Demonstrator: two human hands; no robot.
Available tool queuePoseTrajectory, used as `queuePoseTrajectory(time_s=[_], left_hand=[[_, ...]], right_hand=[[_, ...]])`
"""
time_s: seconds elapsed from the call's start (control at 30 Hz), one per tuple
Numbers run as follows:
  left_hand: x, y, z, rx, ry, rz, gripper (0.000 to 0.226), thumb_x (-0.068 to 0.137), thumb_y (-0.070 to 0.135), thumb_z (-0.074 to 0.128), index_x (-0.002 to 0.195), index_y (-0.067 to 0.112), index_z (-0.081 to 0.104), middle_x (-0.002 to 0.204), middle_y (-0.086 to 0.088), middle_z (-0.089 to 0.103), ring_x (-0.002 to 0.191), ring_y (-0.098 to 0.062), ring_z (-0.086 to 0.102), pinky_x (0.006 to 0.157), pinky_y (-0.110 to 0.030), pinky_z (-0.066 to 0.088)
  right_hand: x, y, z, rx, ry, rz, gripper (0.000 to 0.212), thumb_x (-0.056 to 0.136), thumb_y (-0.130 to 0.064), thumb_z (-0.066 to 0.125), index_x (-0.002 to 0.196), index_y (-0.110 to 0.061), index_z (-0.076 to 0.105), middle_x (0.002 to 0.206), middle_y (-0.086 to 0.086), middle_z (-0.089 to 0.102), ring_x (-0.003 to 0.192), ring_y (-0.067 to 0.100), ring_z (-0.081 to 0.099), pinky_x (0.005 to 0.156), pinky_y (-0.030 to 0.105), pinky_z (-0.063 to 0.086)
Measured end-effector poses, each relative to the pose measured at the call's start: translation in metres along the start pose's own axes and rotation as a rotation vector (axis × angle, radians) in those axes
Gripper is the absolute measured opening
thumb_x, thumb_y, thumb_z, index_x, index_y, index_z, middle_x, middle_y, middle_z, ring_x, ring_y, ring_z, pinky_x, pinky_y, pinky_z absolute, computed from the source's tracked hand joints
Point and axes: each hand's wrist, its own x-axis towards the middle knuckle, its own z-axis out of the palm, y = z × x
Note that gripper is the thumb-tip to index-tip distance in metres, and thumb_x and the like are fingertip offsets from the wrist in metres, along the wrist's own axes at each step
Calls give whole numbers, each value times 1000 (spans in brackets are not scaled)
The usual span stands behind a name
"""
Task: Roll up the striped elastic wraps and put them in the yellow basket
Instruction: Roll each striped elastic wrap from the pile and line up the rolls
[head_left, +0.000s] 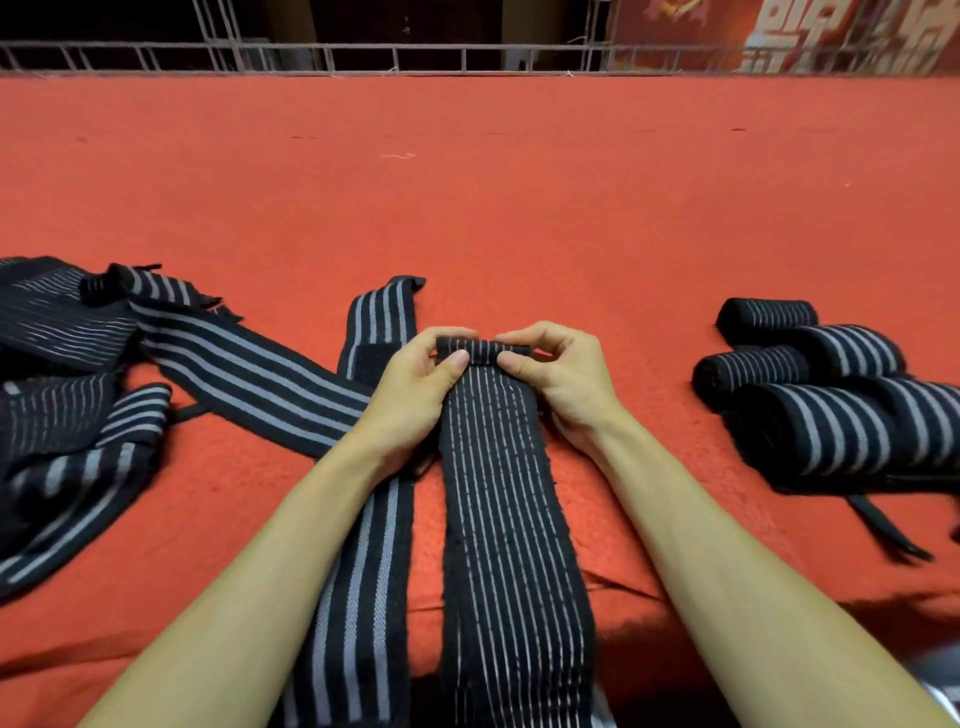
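Two-handed pinch on started roll at far end of wrap (511, 509). Left hand (415, 384): thumb on near face of roll, fingers curled over top, gripping left end. Right hand (556, 379): same grip on right end. Remainder of wrap flat on red surface (467, 182), running toward camera between forearms. Just left, under left forearm: broad-striped wrap (363, 545), flat, crossing diagonal wrap (249, 364). Far left: loose pile (57, 374) of unrolled wraps. Right, well apart from hands: four rolls (857, 431), clustered and touching on surface. Beyond far edge: railing (363, 54).
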Motion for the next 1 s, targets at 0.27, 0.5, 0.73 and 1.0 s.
queuePoseTrajectory(time_s=[0.27,0.5,0.73,1.0], left_hand=[[-4,2,-1,-15,48,85,23,98,1,49,103,18,63,100,-4,65,88,-11,62,75,-23,52],[-7,5,-1,52,56,87,32,89,-7,48,87,20,66,91,6,66,82,-5,60,72,-20,48],[-4,4,0,-43,47,49,21,92,33,53,107,26,64,102,-2,64,96,-17,60,89,-39,48],[-4,4,1,165,92,75,39,104,36,33,104,9,62,96,0,66,86,-4,61,81,-20,49]], right_hand=[[-6,-17,5,195,-87,139,24,95,-12,57,106,9,63,63,2,59,40,2,52,36,13,37],[-1,-1,2,95,-121,137,15,90,-23,66,93,-9,71,84,16,62,70,24,54,56,27,40],[-3,-1,0,61,-130,36,13,93,-3,58,102,-8,66,84,9,61,43,6,41,34,16,29],[0,2,-1,78,-145,-63,23,80,-2,71,88,-22,77,94,2,74,88,21,64,81,37,48]])
